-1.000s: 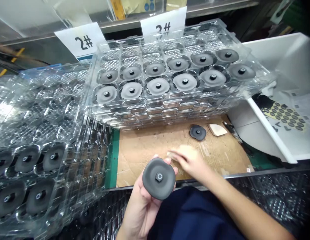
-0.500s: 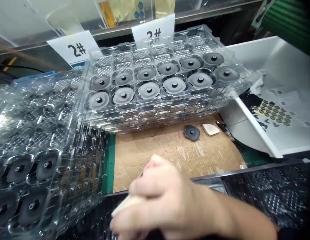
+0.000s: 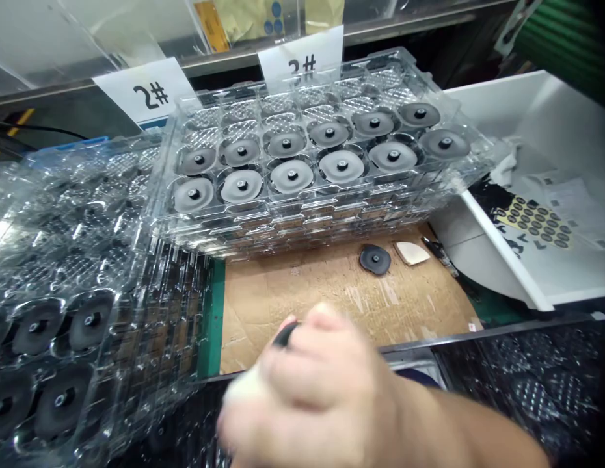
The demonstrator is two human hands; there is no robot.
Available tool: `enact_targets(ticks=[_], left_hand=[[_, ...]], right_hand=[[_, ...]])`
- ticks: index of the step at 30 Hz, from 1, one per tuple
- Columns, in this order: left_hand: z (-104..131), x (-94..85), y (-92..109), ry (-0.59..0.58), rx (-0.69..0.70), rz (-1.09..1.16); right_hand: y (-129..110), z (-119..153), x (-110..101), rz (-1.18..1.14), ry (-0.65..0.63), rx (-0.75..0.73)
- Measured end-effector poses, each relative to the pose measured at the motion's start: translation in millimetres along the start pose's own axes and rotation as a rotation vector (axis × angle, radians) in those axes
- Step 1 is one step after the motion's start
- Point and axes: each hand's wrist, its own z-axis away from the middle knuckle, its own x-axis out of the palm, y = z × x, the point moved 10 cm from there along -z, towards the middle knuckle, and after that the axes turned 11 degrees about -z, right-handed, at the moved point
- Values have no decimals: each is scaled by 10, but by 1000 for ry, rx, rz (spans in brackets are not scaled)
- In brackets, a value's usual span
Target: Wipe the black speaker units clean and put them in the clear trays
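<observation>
Black part (image 3: 285, 335) shows only an edge beyond the right hand (image 3: 319, 390), whose narrow grip pinches a pale pad (image 3: 246, 385); mostly hidden left hand (image 3: 287, 320), grip untellable. Beyond, 12 discs (image 3: 332, 166) fill a clear tray's (image 3: 276, 122) front.

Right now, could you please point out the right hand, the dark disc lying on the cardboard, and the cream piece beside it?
Right hand (image 3: 319, 383), head view: blurred back of the hand.
Dark disc (image 3: 375, 259), head view: on its central knob.
Cream piece (image 3: 412, 253), head view: on its top.
</observation>
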Motion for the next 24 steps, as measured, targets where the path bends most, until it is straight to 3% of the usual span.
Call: enact_targets(ticks=[2,6,8,13,17,20,22,24], left_hand=[[-12,44,51,-65,-2,209],[-61,39,144,-157,-2,772],[-96,33,140,-183,-24,960],[-151,28,154,-207,-7,1033],[-114,102,204,-248,-16,1049],[-72,152,227,-277,-26,1068],[-55,177,172,-285,-77,1071],[-55,173,86,-268,-130,1060]], right_hand=[[33,-10,14,-148,-10,-81],[922,224,-66,-166,117,395],[1216,479,17,-142,135,523],[1449,910,356,-169,117,573],[1310,731,122,-179,247,626],[875,399,-153,-226,395,504],[509,184,-146,-235,331,333],[305,76,41,-261,134,263]])
